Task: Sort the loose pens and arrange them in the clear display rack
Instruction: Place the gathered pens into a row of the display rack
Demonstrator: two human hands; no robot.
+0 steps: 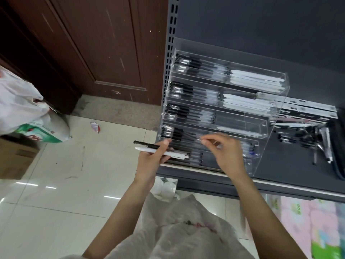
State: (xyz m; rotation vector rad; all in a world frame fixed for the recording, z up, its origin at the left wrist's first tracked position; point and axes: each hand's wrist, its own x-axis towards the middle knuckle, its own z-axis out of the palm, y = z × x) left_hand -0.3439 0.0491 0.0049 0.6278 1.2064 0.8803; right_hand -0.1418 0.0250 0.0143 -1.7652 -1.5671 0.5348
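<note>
A clear stepped display rack (276, 113) stands on a dark shelf, its tiers holding rows of black and white pens. My left hand (151, 161) grips a black pen (147, 145) and a white pen (160, 151) in front of the rack's lower left corner. My right hand (224, 152) is blurred over the lower tiers and pinches a thin clear pen (192, 136) whose tip points left into a tier. Loose pens (306, 139) lie in a heap on the shelf to the right of the rack.
Flat pen boxes (309, 111) lie behind the loose heap, and a dark case (337, 146) sits at the far right. The grey shelf edge (280, 186) runs below the rack. Plastic bags (22, 109) and a cardboard box (15, 157) stand on the tiled floor at left.
</note>
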